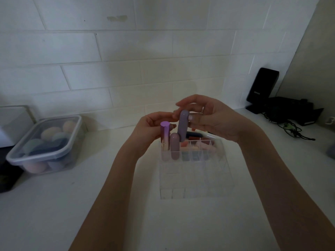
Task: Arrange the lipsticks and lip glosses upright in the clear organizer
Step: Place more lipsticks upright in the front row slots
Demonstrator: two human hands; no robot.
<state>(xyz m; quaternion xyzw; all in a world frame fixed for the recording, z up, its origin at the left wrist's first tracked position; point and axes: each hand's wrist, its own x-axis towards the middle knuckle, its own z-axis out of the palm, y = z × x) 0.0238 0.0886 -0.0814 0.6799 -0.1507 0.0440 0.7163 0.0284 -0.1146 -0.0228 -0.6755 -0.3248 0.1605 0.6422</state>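
Observation:
A clear organizer (195, 180) with small square cells stands on the white counter in front of me. A shiny pink-purple lipstick (164, 140) and a rounded mauve tube (174, 146) stand upright in its far left cells. My right hand (213, 120) holds a grey-lilac rounded tube (183, 125) by its top, tilted slightly, its lower end just above the back row beside the mauve tube. My left hand (150, 129) curls behind the shiny lipstick, fingertips near its top; whether it grips it I cannot tell. More lipsticks (199, 137) lie in a loose pile behind the organizer.
A lidded plastic tub (49, 144) of makeup sponges sits at the left. A black speaker (262, 87) and tangled cables (291, 127) occupy the back right corner. A tiled wall runs close behind the counter.

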